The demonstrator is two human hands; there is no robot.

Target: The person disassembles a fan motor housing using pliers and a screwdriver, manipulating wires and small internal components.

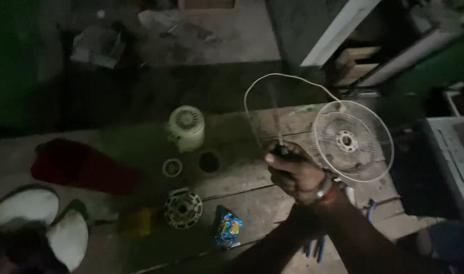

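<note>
Closest to the wearer, one forearm comes up from the bottom edge, a bangle at the wrist, and the hand [297, 172] is closed around a small dark plug or grip from which a pale cord [252, 109] rises. In this dim light I can't tell for sure whether it's the right or left hand; no second hand shows. The cord loops up and over, then drops to the right to the top of a round wire fan guard [352, 147], lying face-up just beside the hand on its right, its hub in the middle. So what the fist holds leads up and rightward to the guard.

To the left on the worn wooden bench [242, 177] lie a wound motor stator [183, 208], a small ring part [172, 167], a round hole in the boards [209, 162] and a colourful wrapper [229, 231]. Further back stands a pale motor housing [186, 127], with a red cloth [80, 165] off left
</note>
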